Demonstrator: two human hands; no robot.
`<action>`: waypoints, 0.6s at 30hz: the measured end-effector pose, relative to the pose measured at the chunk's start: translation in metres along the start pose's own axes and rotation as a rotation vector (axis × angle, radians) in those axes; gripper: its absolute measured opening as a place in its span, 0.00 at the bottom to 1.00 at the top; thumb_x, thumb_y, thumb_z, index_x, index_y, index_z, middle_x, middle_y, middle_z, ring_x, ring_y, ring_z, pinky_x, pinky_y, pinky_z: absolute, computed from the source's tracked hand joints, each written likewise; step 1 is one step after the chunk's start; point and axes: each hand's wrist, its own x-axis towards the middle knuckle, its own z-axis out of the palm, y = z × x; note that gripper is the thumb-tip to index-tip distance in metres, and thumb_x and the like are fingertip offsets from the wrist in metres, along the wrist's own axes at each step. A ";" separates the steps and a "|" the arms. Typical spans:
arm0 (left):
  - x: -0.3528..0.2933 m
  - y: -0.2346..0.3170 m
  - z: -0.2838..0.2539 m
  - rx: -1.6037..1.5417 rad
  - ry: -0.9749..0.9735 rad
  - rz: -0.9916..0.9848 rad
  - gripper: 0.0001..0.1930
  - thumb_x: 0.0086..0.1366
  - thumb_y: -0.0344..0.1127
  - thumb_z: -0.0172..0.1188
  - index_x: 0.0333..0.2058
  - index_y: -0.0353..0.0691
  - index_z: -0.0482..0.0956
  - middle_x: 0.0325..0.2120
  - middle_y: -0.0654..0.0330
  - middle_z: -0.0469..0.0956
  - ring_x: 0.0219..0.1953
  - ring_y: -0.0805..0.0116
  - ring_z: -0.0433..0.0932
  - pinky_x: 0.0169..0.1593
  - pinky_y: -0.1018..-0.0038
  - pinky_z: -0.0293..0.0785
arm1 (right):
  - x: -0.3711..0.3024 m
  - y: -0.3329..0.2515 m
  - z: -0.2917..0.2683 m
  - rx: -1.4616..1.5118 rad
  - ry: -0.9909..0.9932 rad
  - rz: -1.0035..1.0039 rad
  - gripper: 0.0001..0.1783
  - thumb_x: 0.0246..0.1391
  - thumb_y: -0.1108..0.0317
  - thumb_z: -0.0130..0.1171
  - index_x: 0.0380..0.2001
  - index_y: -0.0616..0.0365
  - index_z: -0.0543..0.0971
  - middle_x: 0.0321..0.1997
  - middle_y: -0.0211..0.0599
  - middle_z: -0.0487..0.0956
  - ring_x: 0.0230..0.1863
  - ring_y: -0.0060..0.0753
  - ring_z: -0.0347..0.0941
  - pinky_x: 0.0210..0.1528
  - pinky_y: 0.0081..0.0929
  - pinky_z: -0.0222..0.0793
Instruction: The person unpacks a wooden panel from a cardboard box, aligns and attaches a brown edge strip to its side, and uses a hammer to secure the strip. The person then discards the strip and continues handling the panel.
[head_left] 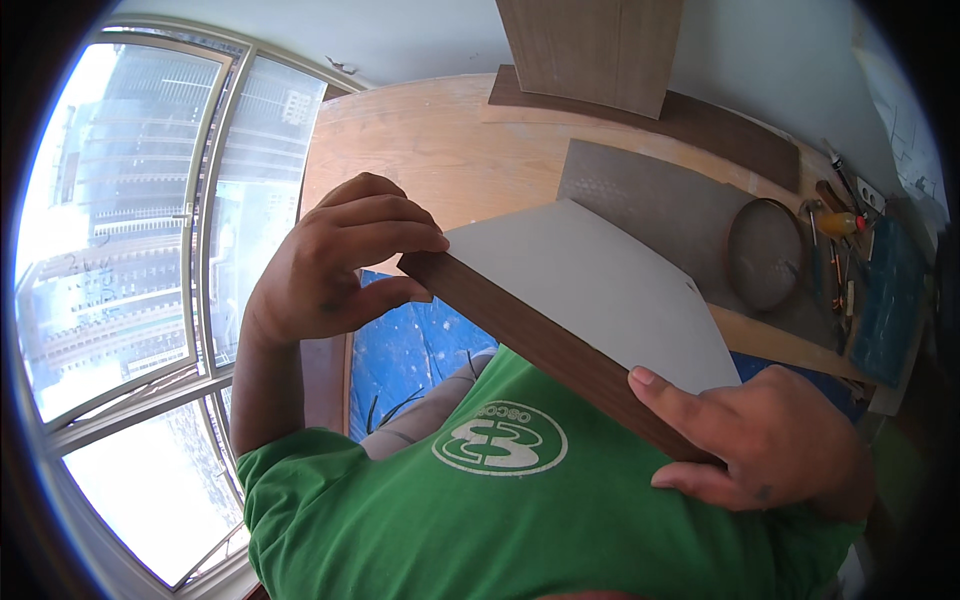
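Note:
A white-faced board [590,290] with a dark brown wood-grain edge [530,335] is held tilted in front of my chest. My left hand [345,255] pinches its left corner, fingers on top and thumb beneath the brown edge. At the other end my right hand [770,435] grips the board, its index finger lying along the edge and its thumb underneath. The board's underside is hidden.
Behind the board is a wooden worktop [420,150] with a grey-brown sheet [650,185]. On it lie a brown ring-shaped coil [765,255], a yellow bottle [838,223], several hand tools and a blue tray [890,300]. A blue sheet [400,340] covers the floor; a window [130,210] stands left.

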 end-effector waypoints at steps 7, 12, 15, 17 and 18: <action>-0.004 -0.006 -0.004 -0.019 0.006 -0.014 0.27 0.50 0.48 0.77 0.44 0.36 0.85 0.38 0.55 0.83 0.43 0.57 0.79 0.47 0.64 0.77 | 0.000 -0.001 0.003 0.012 0.019 0.007 0.46 0.52 0.50 0.71 0.69 0.62 0.66 0.19 0.33 0.74 0.16 0.34 0.70 0.19 0.30 0.66; -0.004 -0.013 -0.010 -0.024 -0.036 -0.005 0.27 0.48 0.47 0.78 0.43 0.36 0.85 0.38 0.56 0.83 0.44 0.58 0.79 0.47 0.64 0.77 | 0.001 0.001 0.007 0.036 0.078 -0.003 0.48 0.49 0.49 0.73 0.68 0.61 0.67 0.17 0.32 0.73 0.15 0.34 0.70 0.19 0.30 0.64; -0.003 -0.013 -0.011 -0.019 -0.022 -0.007 0.26 0.46 0.43 0.79 0.42 0.36 0.85 0.38 0.56 0.83 0.44 0.58 0.79 0.47 0.64 0.78 | 0.000 0.001 0.007 0.035 0.067 0.010 0.48 0.49 0.49 0.73 0.68 0.61 0.68 0.17 0.32 0.74 0.15 0.34 0.70 0.19 0.30 0.65; -0.003 -0.011 -0.012 -0.004 -0.007 -0.002 0.24 0.44 0.39 0.79 0.41 0.36 0.85 0.37 0.57 0.83 0.44 0.58 0.79 0.47 0.64 0.78 | 0.000 0.001 0.006 0.037 0.051 0.026 0.48 0.48 0.49 0.74 0.67 0.61 0.68 0.17 0.32 0.74 0.15 0.35 0.70 0.20 0.30 0.65; -0.003 -0.010 -0.011 0.010 -0.005 -0.005 0.23 0.44 0.36 0.78 0.41 0.36 0.85 0.37 0.57 0.83 0.44 0.58 0.79 0.47 0.64 0.78 | 0.000 0.001 0.006 0.033 0.069 0.019 0.47 0.48 0.49 0.74 0.67 0.61 0.69 0.17 0.32 0.74 0.15 0.35 0.70 0.20 0.30 0.66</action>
